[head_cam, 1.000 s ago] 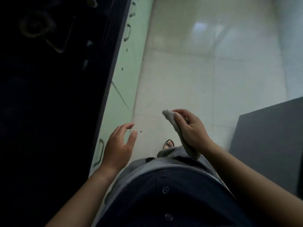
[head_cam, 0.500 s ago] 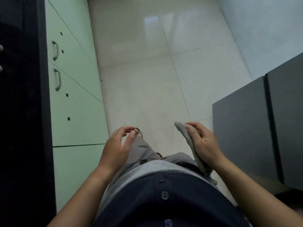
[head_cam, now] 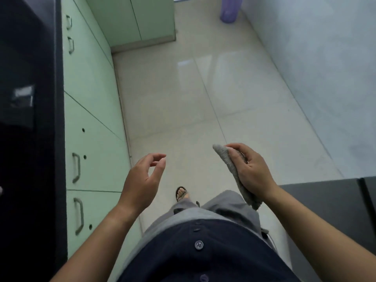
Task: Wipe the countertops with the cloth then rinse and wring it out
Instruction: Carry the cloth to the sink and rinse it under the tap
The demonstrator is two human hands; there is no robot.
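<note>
Cloth [head_cam: 234, 174], grey, folded or bunched into a long strip, sits in the right hand [head_cam: 251, 173]. Fingers curl over its upper end, palm clamps the middle, a loose tail hangs out below the wrist. Grip looks like a carrying hold, not a wiping one: nothing pressed flat, cloth in mid-air over the floor [head_cam: 203, 102]. Left hand [head_cam: 143, 181] empty, half open, fingers loosely curled with thumb and forefinger apart, held at waist height just across from the right; touching nothing, probably free for balance or ready for the next grasp. Below and between the hands, one sandalled foot [head_cam: 181, 193] forward, so the person reads as walking. Dark countertop [head_cam: 30, 139] runs along the far side of the left hand, above pale green cabinets [head_cam: 91, 119] with bar handles; the cloth is well apart from it. A grey unit [head_cam: 325, 210] sits just outside the right forearm. Far ahead of both hands, a purple bin [head_cam: 231, 9] stands by the wall. No sink or tap in view, and whether the cloth is wet cannot be told. Judgement: a transit between stations, either to more counter or to the rinse; which one is not shown.
</note>
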